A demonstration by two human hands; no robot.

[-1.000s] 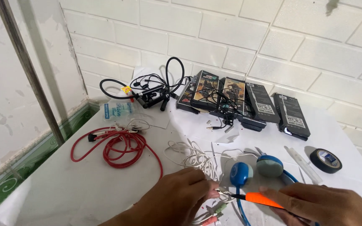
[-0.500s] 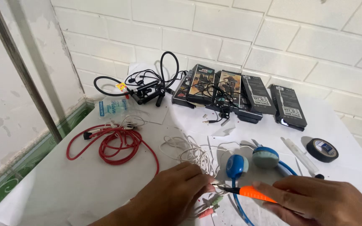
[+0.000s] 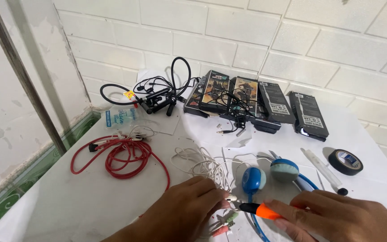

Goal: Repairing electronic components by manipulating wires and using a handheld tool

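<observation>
While my hands work at the near edge of the white counter [image 3: 68, 210], open room lies to the left below the coiled red cable [image 3: 122, 154]. My wrists are cut off by the frame. My left hand [image 3: 180, 215] pinches a thin white wire [image 3: 202, 166]; my right hand [image 3: 341, 219] clamps the orange-handled tool [image 3: 258, 209], its dark tip just beside my left fingertips.

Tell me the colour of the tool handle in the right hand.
Orange, with a black tip; the tool shows in the head view, held by the right hand.
</observation>
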